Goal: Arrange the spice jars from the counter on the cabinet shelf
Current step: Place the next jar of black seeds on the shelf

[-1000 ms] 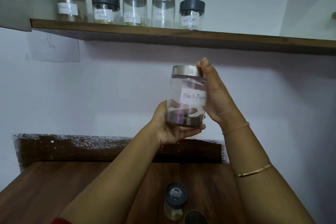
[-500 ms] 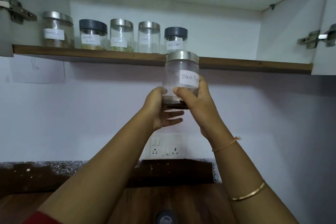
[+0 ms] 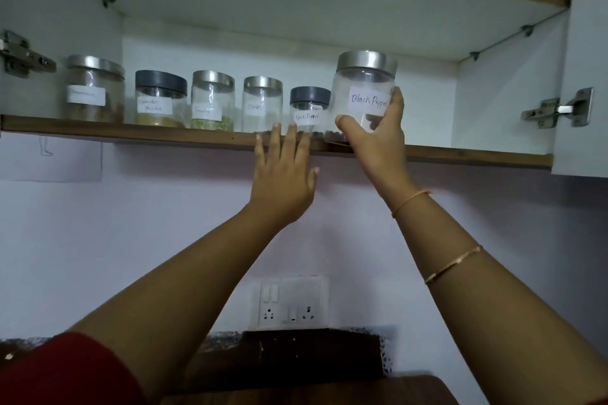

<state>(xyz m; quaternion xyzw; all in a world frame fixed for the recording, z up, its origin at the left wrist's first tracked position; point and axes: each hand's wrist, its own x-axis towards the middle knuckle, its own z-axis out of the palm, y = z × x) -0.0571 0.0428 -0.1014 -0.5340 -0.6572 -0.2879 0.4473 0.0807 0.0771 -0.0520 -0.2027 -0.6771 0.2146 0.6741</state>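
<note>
A clear jar with a steel lid and a "Black Pepper" label (image 3: 363, 89) is at the front edge of the cabinet shelf (image 3: 131, 135), tilted slightly. My right hand (image 3: 378, 138) grips its lower part. My left hand (image 3: 283, 174) is open, fingers spread, its fingertips at the shelf edge just left of the jar. Several jars stand in a row on the shelf: a steel-lidded one (image 3: 95, 90) at far left, a dark-lidded powder jar (image 3: 160, 99), a fennel jar (image 3: 213, 100), a clove jar (image 3: 262, 103) and a small dark-lidded black pepper jar (image 3: 309, 108).
The shelf right of the held jar is bare up to the cabinet side wall (image 3: 503, 102). Door hinges (image 3: 556, 110) sit on both sides. A switch and socket plate (image 3: 289, 302) is on the wall below. The wooden counter (image 3: 362, 391) shows at the bottom edge.
The jar has gone up from below the shelf to its front edge, right of the small pepper jar. My left hand has let go of it and opened; the right still holds it.
</note>
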